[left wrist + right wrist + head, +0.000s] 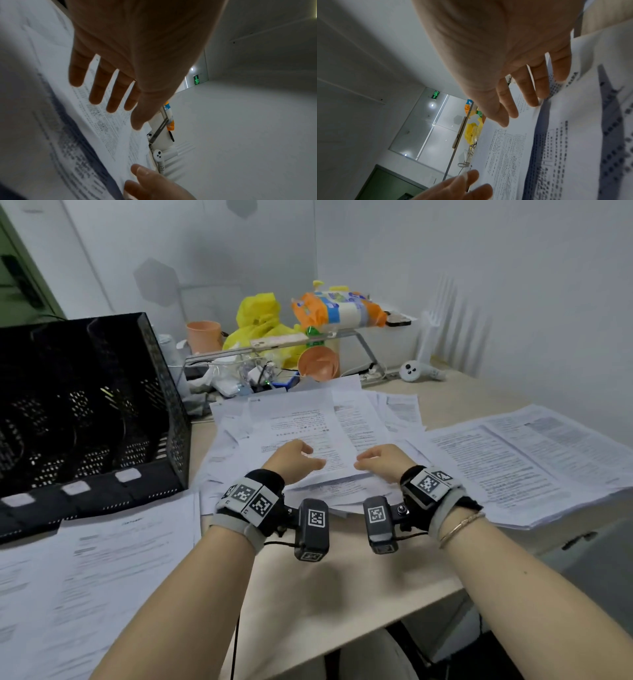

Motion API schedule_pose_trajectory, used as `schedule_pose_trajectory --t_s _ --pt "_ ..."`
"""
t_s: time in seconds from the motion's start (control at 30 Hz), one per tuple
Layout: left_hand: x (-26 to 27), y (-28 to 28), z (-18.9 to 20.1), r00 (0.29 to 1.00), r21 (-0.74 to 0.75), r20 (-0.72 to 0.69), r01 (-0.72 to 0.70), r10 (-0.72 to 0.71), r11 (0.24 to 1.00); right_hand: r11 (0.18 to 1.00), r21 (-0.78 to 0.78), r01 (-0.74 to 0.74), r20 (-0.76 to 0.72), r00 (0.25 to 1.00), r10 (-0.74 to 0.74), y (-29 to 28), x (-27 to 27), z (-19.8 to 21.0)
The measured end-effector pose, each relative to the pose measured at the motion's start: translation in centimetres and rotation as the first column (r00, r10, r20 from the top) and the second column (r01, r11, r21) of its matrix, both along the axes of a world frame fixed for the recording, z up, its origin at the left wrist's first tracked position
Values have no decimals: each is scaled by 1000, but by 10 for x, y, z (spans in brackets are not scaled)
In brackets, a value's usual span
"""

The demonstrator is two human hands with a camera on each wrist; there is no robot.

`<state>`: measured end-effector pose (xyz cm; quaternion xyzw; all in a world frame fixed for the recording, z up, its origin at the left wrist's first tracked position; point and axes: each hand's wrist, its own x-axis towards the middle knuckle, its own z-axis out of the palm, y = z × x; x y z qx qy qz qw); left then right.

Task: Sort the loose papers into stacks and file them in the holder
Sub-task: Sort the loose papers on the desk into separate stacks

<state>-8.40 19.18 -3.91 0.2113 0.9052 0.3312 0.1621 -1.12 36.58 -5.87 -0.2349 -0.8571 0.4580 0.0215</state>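
My left hand [294, 459] and right hand [381, 459] hover with fingers spread, holding nothing, over the loose heap of white printed papers [301, 419]. The black mesh file holder [82, 409] stands to my left. Gathering carelessly could slide sheets into the neater printed stack [520, 460] on my right and mix them.

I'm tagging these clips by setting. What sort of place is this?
Probably an office or study desk: printed papers spread over the tabletop, a black mesh file holder beside them, a green exit sign overhead.
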Motion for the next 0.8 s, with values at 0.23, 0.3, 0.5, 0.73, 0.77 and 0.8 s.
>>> schedule_pose_trajectory --t_s 0.23,0.3,0.5,0.73,0.77,0.8 --pt "6 -1 -10 977 -25 211 19 -14 999 1000 -19 -3 26 1000 3 -3 -6 -7" --pt "8 -1 -10 975 -36 220 28 -19 999 998 -52 -45 74 996 48 -7 -6 -7" --pt "15 -6 -12 972 -5 235 2 0 1000 999 26 -46 -36 998 47 -18 -6 -7" --pt "22 3 -4 988 77 150 -48 36 996 996 -53 -77 -99 993 72 -29 17 11" --pt "24 4 -3 989 98 144 -45 30 994 993 -56 -101 -88 991 96 -32 21 14" --pt "25 5 -2 988 122 151 -49 30 991 990 -64 -126 -81 989 121 -36 24 15"
